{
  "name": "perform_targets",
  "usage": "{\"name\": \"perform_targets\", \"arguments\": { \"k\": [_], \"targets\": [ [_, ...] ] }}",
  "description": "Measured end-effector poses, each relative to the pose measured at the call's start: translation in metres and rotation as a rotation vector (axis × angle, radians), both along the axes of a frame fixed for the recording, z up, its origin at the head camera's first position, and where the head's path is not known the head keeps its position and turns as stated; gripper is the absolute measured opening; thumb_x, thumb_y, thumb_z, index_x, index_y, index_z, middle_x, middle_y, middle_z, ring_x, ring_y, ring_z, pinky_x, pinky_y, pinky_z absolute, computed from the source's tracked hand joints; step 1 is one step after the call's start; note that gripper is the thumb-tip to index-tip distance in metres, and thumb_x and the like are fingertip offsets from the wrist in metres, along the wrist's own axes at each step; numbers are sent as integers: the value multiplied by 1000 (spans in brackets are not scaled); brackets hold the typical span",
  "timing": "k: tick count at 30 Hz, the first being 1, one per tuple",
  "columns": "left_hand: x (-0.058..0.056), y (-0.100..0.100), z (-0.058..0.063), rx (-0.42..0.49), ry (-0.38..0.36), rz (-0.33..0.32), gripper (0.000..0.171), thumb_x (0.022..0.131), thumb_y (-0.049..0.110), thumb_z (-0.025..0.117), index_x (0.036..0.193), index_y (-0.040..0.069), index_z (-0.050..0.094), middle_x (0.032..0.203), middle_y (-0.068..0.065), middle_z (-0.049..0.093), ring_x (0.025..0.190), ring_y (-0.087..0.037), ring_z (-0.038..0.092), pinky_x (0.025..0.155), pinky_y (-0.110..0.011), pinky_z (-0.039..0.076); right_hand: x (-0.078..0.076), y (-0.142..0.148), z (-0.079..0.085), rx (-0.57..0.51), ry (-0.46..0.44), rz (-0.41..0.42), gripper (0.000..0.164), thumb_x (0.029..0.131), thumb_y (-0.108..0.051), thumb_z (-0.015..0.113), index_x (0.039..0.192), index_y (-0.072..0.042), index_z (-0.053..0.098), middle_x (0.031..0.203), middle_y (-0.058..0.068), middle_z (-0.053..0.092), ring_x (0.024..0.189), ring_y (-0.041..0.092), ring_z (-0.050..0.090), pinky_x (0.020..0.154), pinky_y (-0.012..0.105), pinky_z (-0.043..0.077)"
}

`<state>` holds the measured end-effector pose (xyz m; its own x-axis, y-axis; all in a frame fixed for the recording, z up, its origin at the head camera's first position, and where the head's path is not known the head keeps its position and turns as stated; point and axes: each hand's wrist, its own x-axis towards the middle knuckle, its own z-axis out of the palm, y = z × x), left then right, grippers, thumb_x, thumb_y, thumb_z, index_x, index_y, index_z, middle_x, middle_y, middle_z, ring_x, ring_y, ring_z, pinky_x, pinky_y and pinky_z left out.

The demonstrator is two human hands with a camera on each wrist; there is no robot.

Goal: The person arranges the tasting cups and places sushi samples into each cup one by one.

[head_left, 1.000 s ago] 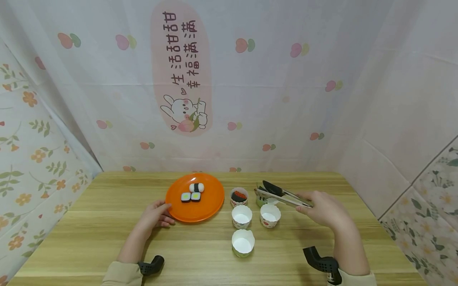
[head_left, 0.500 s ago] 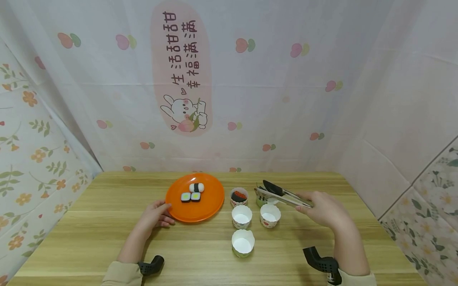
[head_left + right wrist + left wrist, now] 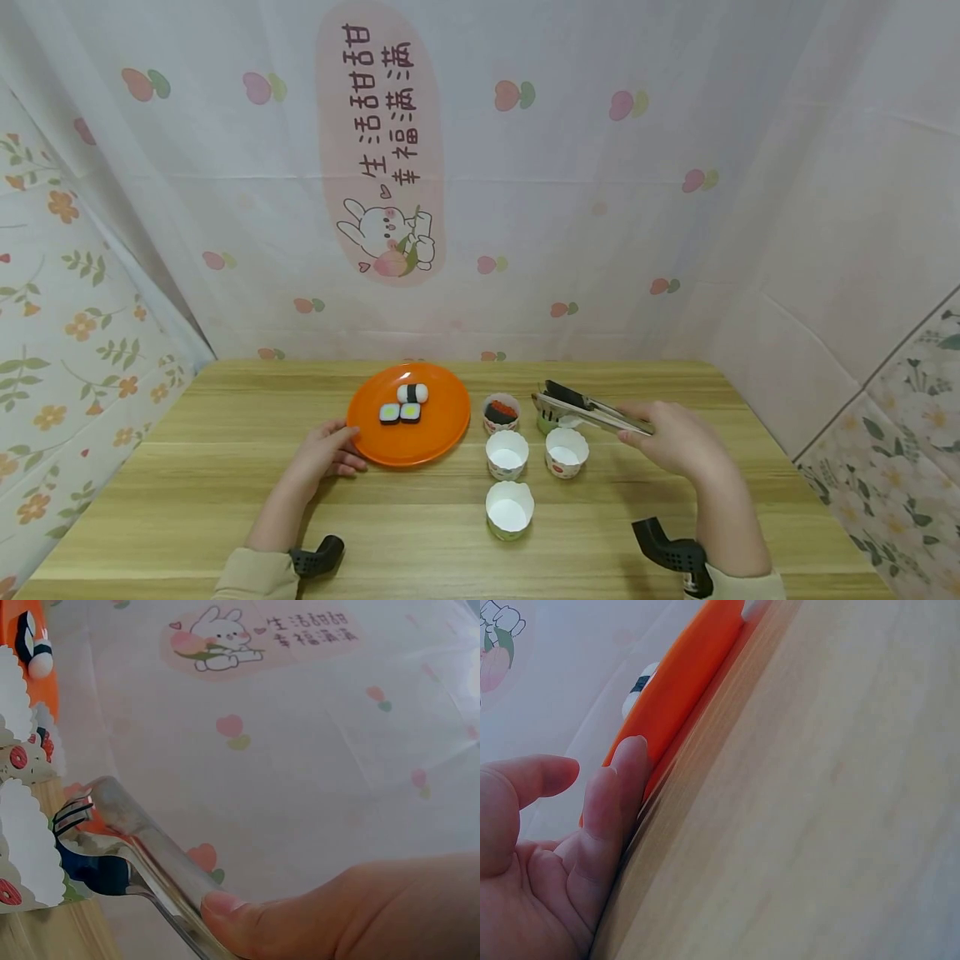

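Observation:
At the left rim of the orange plate (image 3: 442, 442), my left hand (image 3: 318, 454) touches the edge with fairly straight fingers. In the left wrist view its thumb stands apart from those fingers. Three toy sushi pieces lie on the plate: two square rolls (image 3: 399, 413) and a white piece with a dark band (image 3: 412, 393). My right hand (image 3: 671, 433) grips metal tongs (image 3: 600, 414), thumb along one arm. The tongs' slotted end (image 3: 73, 815) and dark end reach into the green paper cup (image 3: 552, 425) at the back right, whose contents are largely hidden.
A paper cup (image 3: 501, 426) holding a red-topped dark sushi piece (image 3: 500, 412) stands right of the plate. Three white-lined cups stand nearer: one in the middle (image 3: 507, 454), one to its right (image 3: 566, 454), one in front (image 3: 510, 510). A printed curtain (image 3: 600, 208) hangs behind the table.
The ends of the tongs have come closer together, and my right hand has shifted slightly left. My left hand, the plate and the cups have stayed in place.

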<state>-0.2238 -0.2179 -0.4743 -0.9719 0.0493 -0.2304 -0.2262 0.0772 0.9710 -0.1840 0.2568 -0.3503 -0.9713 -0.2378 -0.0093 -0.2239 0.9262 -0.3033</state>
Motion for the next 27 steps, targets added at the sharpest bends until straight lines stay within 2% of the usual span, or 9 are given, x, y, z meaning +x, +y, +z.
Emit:
{"name": "perform_targets", "arguments": {
  "k": [17,27],
  "targets": [
    [-1,0,0,-2,-6,8,50,101,17,46,138,-12,29,78,-10,63,61,-17,66,56,-25,55,-2,-1,-2,-32,50,9,46,90,-30,67,129,-9,61,122,20,61,112,44,54,81,61,45],
    [0,0,-1,0,-7,9,50,101,17,46,139,-12,29,77,-10,63,61,-18,66,56,-25,55,-3,-1,-5,-22,41,1,47,90,-32,67,131,-11,61,123,21,60,112,45,54,80,61,45]
  ]
}}
